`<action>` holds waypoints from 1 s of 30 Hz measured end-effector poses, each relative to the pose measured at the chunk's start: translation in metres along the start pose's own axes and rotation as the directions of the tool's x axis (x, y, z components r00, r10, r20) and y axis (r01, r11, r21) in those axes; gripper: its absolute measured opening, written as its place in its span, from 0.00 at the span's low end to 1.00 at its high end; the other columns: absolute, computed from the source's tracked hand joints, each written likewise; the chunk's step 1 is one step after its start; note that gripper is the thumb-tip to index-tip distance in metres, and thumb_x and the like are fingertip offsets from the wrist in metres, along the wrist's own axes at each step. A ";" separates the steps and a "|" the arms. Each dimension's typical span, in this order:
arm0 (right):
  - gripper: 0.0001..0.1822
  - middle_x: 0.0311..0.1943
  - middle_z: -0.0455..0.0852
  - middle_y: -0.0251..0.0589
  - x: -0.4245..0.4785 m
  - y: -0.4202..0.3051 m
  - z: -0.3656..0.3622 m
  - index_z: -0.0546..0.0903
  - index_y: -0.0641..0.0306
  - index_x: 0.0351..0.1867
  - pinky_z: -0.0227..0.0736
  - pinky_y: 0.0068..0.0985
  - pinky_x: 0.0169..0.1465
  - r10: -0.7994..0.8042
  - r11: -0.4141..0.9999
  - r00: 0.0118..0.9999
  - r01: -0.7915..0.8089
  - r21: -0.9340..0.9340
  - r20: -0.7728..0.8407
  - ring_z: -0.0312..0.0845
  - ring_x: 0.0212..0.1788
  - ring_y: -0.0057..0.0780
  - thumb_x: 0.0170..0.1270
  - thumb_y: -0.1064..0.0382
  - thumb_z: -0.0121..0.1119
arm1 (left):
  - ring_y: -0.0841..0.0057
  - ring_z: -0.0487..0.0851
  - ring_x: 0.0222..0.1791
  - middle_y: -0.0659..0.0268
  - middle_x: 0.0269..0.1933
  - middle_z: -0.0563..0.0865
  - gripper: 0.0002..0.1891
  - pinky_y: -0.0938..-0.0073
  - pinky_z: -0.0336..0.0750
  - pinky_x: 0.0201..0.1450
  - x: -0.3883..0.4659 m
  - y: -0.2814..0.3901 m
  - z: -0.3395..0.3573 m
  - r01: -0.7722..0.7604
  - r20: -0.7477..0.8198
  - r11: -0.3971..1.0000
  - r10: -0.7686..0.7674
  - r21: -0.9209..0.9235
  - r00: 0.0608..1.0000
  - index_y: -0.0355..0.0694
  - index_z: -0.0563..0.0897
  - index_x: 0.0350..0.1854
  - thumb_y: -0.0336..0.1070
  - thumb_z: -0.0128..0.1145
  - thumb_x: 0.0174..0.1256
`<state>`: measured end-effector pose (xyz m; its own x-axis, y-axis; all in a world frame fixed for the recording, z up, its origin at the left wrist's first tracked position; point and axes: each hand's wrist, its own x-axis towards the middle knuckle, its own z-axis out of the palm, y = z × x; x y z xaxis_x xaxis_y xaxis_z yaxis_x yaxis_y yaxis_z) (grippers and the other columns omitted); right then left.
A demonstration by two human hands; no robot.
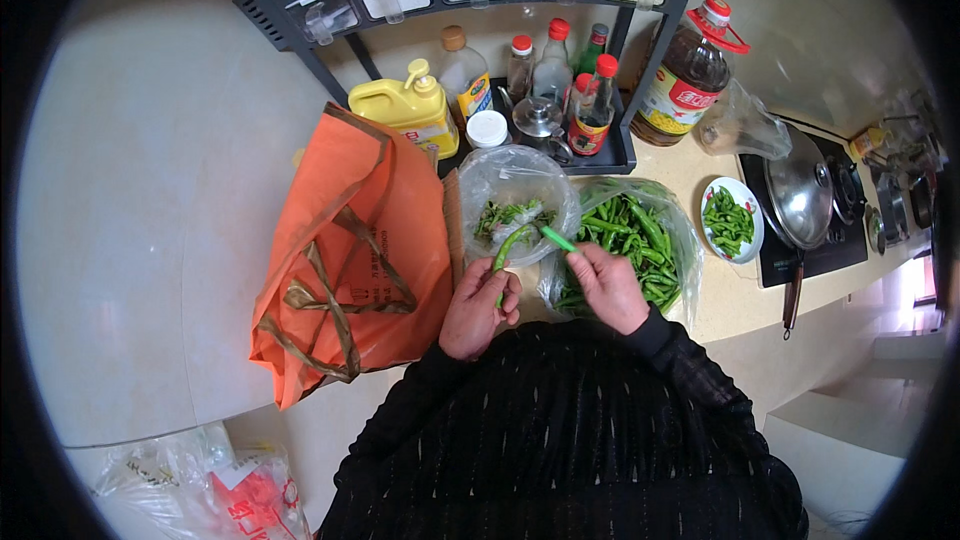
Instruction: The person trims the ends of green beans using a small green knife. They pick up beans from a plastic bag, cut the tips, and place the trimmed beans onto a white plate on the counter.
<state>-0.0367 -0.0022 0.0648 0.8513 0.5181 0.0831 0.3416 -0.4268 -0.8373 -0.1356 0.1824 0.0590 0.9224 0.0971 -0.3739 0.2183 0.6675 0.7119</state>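
My left hand (476,309) holds a long green chili pepper (511,246) between thumb and fingers, its upper end pointing away from me. In my right hand (611,286) is a small tool with a bright green handle (557,238); its far tip is close to the pepper's upper end, and its working part is too small to make out. Both hands are at the near side of a clear plastic-lined bowl (517,171) with green stem trimmings (504,222) inside. Beneath and beyond my right hand, an open clear plastic bag holds many green chili peppers (637,236).
A white bowl (739,259) of green peppers stands right, beside a cooktop with a lidded pan (799,191). An orange bag (360,240) fills the left side. Behind are a spice rack (480,4), several bottles, a yellow pump jug (405,109) and a large oil bottle (686,86).
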 end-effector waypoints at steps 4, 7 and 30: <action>0.12 0.22 0.79 0.54 0.000 0.009 0.011 0.78 0.63 0.33 0.70 0.42 0.27 -0.033 0.992 0.999 0.031 -0.124 -0.012 0.77 0.26 0.54 0.69 0.57 0.54 | 0.80 0.70 0.28 0.64 0.34 0.75 0.07 0.76 0.67 0.29 -0.002 -0.002 0.003 0.008 0.019 0.999 -0.008 -0.036 1.000 0.43 0.70 0.50 0.33 0.43 0.75; 0.15 0.19 0.78 0.54 0.013 0.020 0.005 0.77 0.62 0.30 0.68 0.45 0.25 0.018 0.956 0.988 -0.063 -0.288 -0.156 0.76 0.23 0.55 0.70 0.54 0.51 | 0.80 0.70 0.28 0.65 0.34 0.74 0.08 0.76 0.67 0.30 -0.002 -0.004 0.000 -0.010 0.035 0.999 0.011 -0.036 0.999 0.42 0.70 0.51 0.34 0.43 0.75; 0.13 0.28 0.81 0.52 -0.002 -0.007 -0.013 0.81 0.65 0.38 0.73 0.36 0.32 -0.127 0.992 0.964 0.126 0.021 0.233 0.79 0.29 0.50 0.69 0.56 0.54 | 0.87 0.74 0.30 0.70 0.35 0.80 0.10 0.84 0.70 0.33 0.000 -0.009 -0.001 -0.267 0.013 0.674 0.358 0.689 0.934 0.34 0.76 0.50 0.32 0.53 0.70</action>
<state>-0.0358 -0.0100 0.0771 0.6847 0.7263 0.0608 0.4375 -0.3429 -0.8313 -0.1376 0.1768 0.0523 0.9434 0.3201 -0.0870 0.1201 -0.0852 0.9891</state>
